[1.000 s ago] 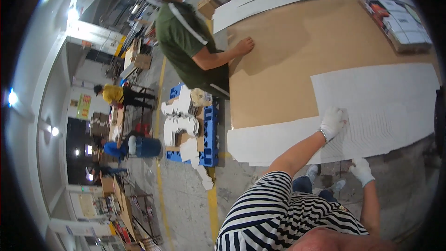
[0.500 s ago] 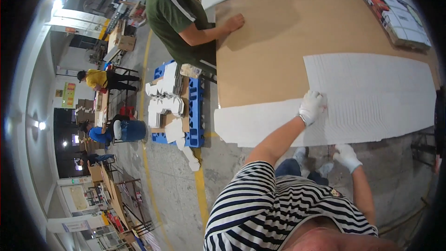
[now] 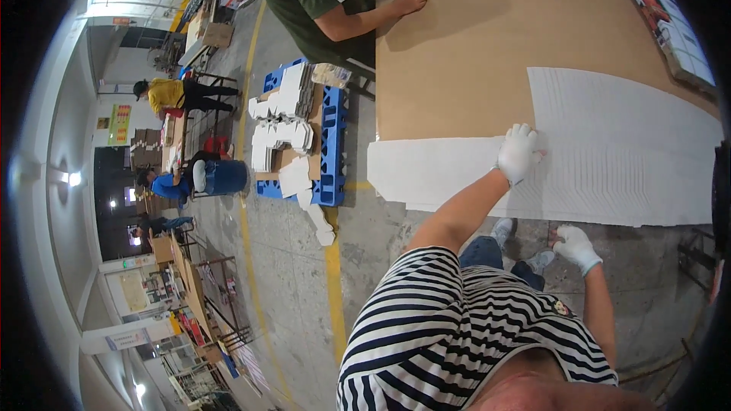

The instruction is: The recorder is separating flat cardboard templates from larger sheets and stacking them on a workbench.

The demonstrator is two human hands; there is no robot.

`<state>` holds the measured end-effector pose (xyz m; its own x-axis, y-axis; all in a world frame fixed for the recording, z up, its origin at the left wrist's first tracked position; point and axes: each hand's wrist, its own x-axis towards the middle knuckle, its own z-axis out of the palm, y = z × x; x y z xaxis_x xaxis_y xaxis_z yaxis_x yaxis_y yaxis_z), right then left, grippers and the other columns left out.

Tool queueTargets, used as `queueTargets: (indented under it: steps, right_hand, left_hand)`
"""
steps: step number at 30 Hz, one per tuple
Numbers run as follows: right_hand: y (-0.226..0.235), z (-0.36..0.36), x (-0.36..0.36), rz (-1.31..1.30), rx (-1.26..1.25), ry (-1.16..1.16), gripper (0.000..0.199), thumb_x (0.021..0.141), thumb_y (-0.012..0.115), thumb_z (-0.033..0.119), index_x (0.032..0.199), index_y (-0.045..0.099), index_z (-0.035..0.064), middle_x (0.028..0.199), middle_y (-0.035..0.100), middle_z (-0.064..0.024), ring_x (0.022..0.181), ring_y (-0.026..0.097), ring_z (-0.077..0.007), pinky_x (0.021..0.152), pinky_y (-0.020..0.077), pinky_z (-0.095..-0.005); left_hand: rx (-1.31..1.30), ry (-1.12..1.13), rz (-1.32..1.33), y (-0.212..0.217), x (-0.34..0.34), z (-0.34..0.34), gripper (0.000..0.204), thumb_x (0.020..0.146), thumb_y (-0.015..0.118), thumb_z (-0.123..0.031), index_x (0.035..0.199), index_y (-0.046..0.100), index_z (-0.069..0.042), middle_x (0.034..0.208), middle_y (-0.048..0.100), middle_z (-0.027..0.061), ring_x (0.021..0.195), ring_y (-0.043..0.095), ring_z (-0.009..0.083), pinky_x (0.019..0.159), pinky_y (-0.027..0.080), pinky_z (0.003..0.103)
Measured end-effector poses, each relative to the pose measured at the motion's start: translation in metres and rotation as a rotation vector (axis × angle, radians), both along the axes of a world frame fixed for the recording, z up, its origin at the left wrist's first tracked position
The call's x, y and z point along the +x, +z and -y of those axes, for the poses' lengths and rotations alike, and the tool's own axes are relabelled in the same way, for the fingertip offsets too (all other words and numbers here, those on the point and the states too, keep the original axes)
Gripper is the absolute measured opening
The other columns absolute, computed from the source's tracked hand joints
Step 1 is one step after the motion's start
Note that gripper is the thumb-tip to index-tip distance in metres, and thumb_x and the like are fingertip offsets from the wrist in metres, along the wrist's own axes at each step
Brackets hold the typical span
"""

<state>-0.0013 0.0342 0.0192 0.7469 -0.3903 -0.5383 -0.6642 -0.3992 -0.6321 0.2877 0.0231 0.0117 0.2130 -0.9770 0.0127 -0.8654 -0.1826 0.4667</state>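
Nearby stands a co-worker; a bundle lies beyond white sheet.

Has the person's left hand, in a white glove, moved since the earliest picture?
Yes: the white-gloved left hand has moved leftward, judged against the left edge of the flat brown cardboard sheet.
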Motion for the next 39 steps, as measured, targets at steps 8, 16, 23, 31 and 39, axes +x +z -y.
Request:
queueTargets:
  steps: [8, 16, 23, 31, 39]
  right_hand:
    - [0.013, -0.006, 0.018, -0.012, -0.032, 0.000, 0.039, 0.079, 0.067, 0.028, 0.108, 0.070, 0.0013, 0.107, 0.069, -0.0215, 0.104, 0.064, -0.0375, 0.090, 0.0497, -0.0418]
    - [-0.019, -0.017, -0.039, -0.137, 0.220, -0.231, 0.042, 0.080, 0.067, 0.034, 0.111, 0.071, 0.0062, 0.109, 0.071, -0.0184, 0.101, 0.068, -0.0307, 0.089, 0.0515, -0.0385]
    - [-0.078, 0.020, -0.152, 0.238, 0.484, -1.413, 0.047, 0.090, 0.063, 0.055, 0.098, 0.067, 0.0095, 0.089, 0.067, -0.0067, 0.079, 0.062, -0.0171, 0.061, 0.0487, -0.0355]
    - [-0.056, 0.121, -0.208, 0.522, 0.138, -2.133, 0.088, 0.089, 0.050, 0.071, 0.142, 0.044, 0.0015, 0.136, 0.055, -0.0163, 0.122, 0.052, -0.0290, 0.101, 0.0387, -0.0437]
    - [0.022, 0.093, -0.189, -0.292, -0.134, -0.520, 0.055, 0.090, 0.058, 0.050, 0.112, 0.061, -0.0003, 0.117, 0.063, -0.0226, 0.112, 0.059, -0.0412, 0.094, 0.0464, -0.0482]
  left_hand:
    - [0.146, -0.003, -0.016, 0.022, 0.021, -0.010, 0.041, 0.079, 0.074, -0.034, 0.106, 0.067, -0.004, 0.110, 0.059, 0.0164, 0.107, 0.055, 0.0333, 0.094, 0.045, 0.044]
    - [-0.231, -0.148, -0.186, 0.038, 0.008, -0.104, 0.017, 0.086, 0.066, -0.016, 0.098, 0.065, -0.004, 0.096, 0.063, 0.0149, 0.091, 0.059, 0.0367, 0.080, 0.050, 0.046]
    - [0.471, -0.016, -1.038, 0.003, -0.047, -0.186, 0.029, 0.097, 0.062, -0.026, 0.111, 0.065, -0.002, 0.105, 0.068, 0.0124, 0.091, 0.065, 0.0229, 0.080, 0.053, 0.035]
    - [0.404, 0.589, -1.522, 0.021, -0.099, -0.164, 0.028, 0.100, 0.058, -0.026, 0.109, 0.064, 0.000, 0.096, 0.068, 0.0066, 0.084, 0.065, 0.0196, 0.076, 0.053, 0.031]
    - [-0.140, -0.123, -0.228, 0.065, -0.145, 0.020, 0.040, 0.087, 0.068, -0.015, 0.121, 0.057, 0.003, 0.111, 0.063, 0.0180, 0.105, 0.059, 0.0326, 0.089, 0.048, 0.042]
